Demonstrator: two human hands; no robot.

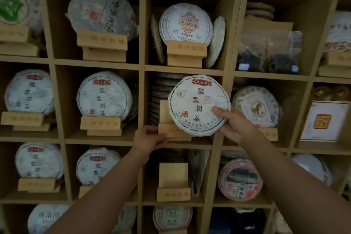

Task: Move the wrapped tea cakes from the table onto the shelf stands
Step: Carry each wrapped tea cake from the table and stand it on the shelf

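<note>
A round white wrapped tea cake (pixel 197 104) with black characters and a red label is held upright in front of the middle cubby. My right hand (pixel 234 124) grips its lower right edge, thumb on the face. The cake's lower edge is at the wooden stand (pixel 171 119) in that cubby, partly covering it. My left hand (pixel 149 139) grips the stand's lower left front corner. Behind the stand is a dark stack of unwrapped cakes (pixel 159 97). The table is out of view.
The wooden shelf (pixel 182 69) is a grid of cubbies. Most hold wrapped cakes on stands, such as one to the left (pixel 103 96) and one to the right (pixel 256 106). An empty stand (pixel 173 182) sits in the cubby below. Plastic bags (pixel 269 53) fill the upper right cubby.
</note>
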